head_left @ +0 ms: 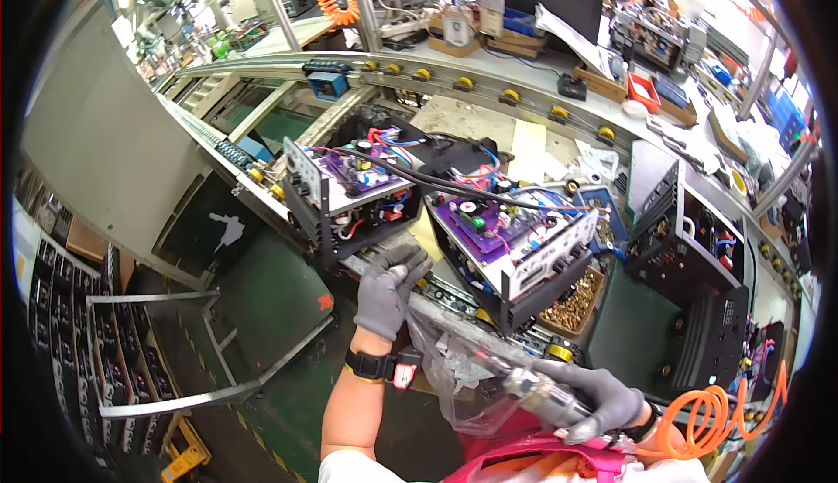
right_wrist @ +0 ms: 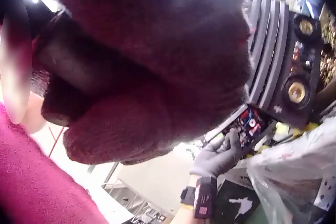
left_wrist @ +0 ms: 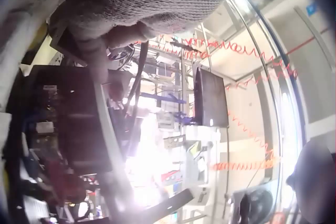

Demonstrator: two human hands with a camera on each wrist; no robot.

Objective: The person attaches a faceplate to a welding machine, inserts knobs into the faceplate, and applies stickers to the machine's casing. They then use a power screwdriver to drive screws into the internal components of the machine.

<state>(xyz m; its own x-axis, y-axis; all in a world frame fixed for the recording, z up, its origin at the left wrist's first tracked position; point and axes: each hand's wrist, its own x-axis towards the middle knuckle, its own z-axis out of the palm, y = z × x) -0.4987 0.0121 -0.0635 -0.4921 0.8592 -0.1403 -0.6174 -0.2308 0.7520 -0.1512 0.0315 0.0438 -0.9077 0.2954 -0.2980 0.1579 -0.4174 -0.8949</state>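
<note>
My gloved left hand (head_left: 388, 291) is beside the front rail, below an open black unit (head_left: 353, 182) with a purple circuit board. Its fingers are loosely bent, with no held object visible; the glove (left_wrist: 147, 3) fills the top of the left wrist view. Gripped in my gloved right hand (head_left: 602, 396) is a metal power driver (head_left: 546, 396), its tip pointing up-left. A second open unit (head_left: 515, 256) stands between the hands, farther back. In the right wrist view, the dark glove (right_wrist: 157, 66) covers much of the picture.
A box of brass-coloured screws (head_left: 572, 304) sits right of the second unit. Another open unit (head_left: 690, 230) and a black panel (head_left: 716, 335) stand farther right. An orange coiled hose (head_left: 698, 417) runs beside my right wrist. Clear plastic (head_left: 458, 378) hangs at the rail's front.
</note>
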